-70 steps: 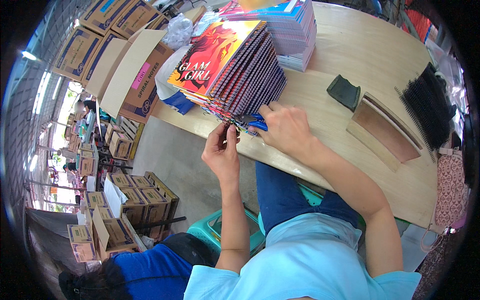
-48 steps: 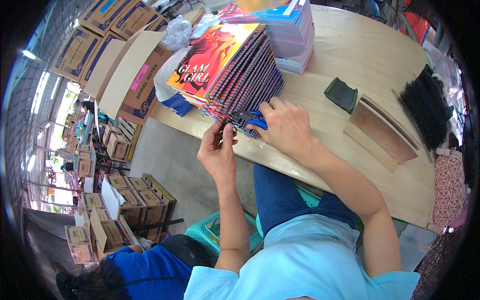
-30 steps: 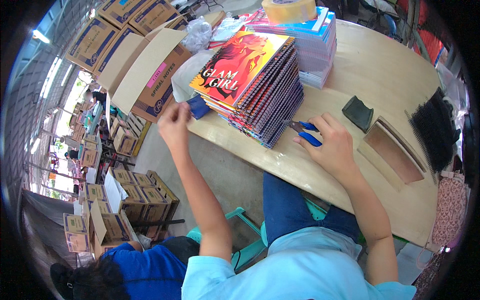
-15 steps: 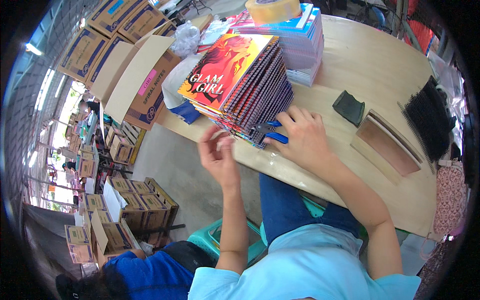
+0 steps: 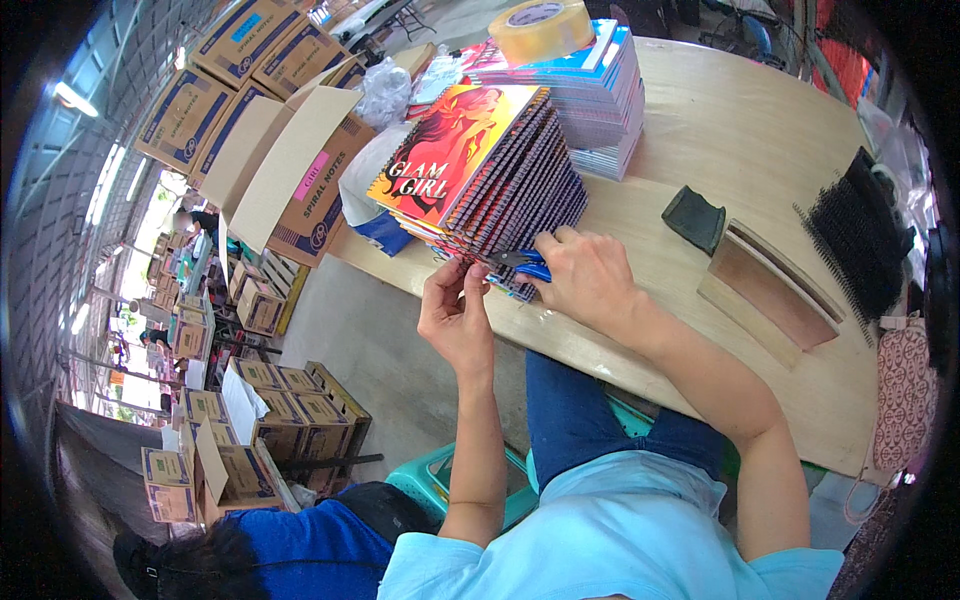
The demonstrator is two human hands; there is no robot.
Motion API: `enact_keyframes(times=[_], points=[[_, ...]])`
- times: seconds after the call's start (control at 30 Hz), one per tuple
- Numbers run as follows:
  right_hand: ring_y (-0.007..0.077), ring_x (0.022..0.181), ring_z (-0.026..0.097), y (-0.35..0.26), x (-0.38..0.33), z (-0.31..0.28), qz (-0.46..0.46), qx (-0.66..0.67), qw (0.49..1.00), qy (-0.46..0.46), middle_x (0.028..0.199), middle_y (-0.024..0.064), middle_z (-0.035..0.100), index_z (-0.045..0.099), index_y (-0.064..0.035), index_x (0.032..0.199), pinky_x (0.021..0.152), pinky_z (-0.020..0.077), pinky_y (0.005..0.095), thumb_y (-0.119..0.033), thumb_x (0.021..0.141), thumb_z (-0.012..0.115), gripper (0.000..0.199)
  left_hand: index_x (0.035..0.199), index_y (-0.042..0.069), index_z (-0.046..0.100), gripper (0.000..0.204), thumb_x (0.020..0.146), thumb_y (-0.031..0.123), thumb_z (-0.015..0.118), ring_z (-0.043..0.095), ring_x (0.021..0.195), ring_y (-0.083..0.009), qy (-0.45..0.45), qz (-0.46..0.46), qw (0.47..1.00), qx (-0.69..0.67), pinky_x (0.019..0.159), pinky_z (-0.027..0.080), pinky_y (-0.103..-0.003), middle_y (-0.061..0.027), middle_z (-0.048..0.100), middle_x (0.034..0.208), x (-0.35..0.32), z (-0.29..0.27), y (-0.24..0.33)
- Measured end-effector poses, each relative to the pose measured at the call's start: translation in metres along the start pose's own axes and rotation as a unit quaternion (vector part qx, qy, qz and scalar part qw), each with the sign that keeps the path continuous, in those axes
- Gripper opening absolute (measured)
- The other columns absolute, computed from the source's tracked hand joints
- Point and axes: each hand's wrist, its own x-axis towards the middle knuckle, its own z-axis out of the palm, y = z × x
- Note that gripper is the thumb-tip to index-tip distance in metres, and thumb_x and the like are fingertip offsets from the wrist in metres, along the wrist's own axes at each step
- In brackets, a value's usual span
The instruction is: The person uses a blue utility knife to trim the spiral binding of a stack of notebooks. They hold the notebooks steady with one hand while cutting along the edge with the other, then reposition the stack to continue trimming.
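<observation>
A tall stack of spiral notebooks [image 5: 520, 165] with red and yellow covers stands at the table's near edge, wire bindings facing me. My right hand [image 5: 590, 275] is closed round blue-handled pliers [image 5: 530, 264], their dark jaws pointing left at the lower part of the bindings. Close to the jaw tips, my left hand [image 5: 455, 312] pinches at the stack's near corner. Whatever lies between its fingertips is too small to make out.
Behind stands a second notebook stack [image 5: 625, 110] topped by a tape roll [image 5: 540, 28]. To the right lie a dark block [image 5: 694, 218], a wooden holder [image 5: 775, 290] and black wire coils [image 5: 855, 230]. An open carton [image 5: 315, 190] is left; a person in blue [image 5: 310, 540] sits beside me.
My left hand has come up and right to the stack's corner, its fingers now pinched. The pliers have shifted slightly left, nearer those fingers. The whole view has tilted a little.
</observation>
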Motion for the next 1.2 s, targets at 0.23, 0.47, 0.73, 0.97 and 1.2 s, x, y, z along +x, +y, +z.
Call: enact_keyframes(times=[0.23,0.47,0.73,0.97,1.2], points=[[0.0269,0.090,0.059,-0.008,-0.005,-0.008,-0.025,-0.040,0.993,0.106,0.091,0.0092,0.058,0.062,-0.0074,0.092,0.071,0.0480,0.0424,-0.042,0.074,0.074,0.040,0.102,-0.005,0.060,0.019,0.089,0.006,0.067,0.068,0.083,-0.0161,-0.005,-0.004,1.000,0.004,0.069,0.058,-0.028,-0.0117,0.068,0.092,0.000,-0.003,0.000],[0.0280,0.082,0.064,-0.006,0.006,0.001,-0.033,-0.038,0.998,0.034,0.087,0.0105,0.063,0.062,-0.0067,0.090,0.067,0.0501,0.0418,-0.039,0.075,0.074,0.037,0.102,-0.005,0.060,0.018,0.089,0.005,0.067,0.068,0.081,-0.0157,-0.008,0.007,1.000,0.001,0.068,0.058,-0.027,-0.0113,0.068,0.092,0.000,-0.001,0.000],[0.0290,0.084,0.063,-0.010,-0.006,-0.006,-0.019,-0.025,0.994,0.109,0.088,0.0112,0.062,0.062,-0.0059,0.089,0.068,0.0492,0.0427,-0.042,0.074,0.074,0.041,0.102,-0.005,0.061,0.018,0.089,0.005,0.067,0.067,0.080,-0.0160,-0.008,-0.029,0.999,-0.044,0.067,0.058,-0.027,-0.0098,0.067,0.092,-0.002,-0.004,0.003],[0.0291,0.089,0.059,-0.009,-0.007,-0.018,-0.007,-0.030,0.989,0.142,0.092,0.0114,0.059,0.061,-0.0054,0.090,0.070,0.0470,0.0436,-0.044,0.073,0.074,0.044,0.103,-0.006,0.061,0.020,0.089,0.007,0.067,0.067,0.079,-0.0159,-0.016,-0.012,1.000,-0.007,0.065,0.058,-0.027,-0.0101,0.067,0.091,0.001,-0.004,0.010],[0.0277,0.081,0.063,-0.008,0.000,-0.014,-0.017,-0.026,0.995,0.096,0.085,0.0095,0.061,0.062,-0.0063,0.088,0.068,0.0486,0.0415,-0.040,0.073,0.075,0.039,0.098,-0.007,0.063,0.020,0.090,0.011,0.067,0.067,0.077,-0.0153,0.001,-0.033,0.999,-0.031,0.063,0.058,-0.027,-0.0100,0.067,0.086,0.005,0.006,0.017]])
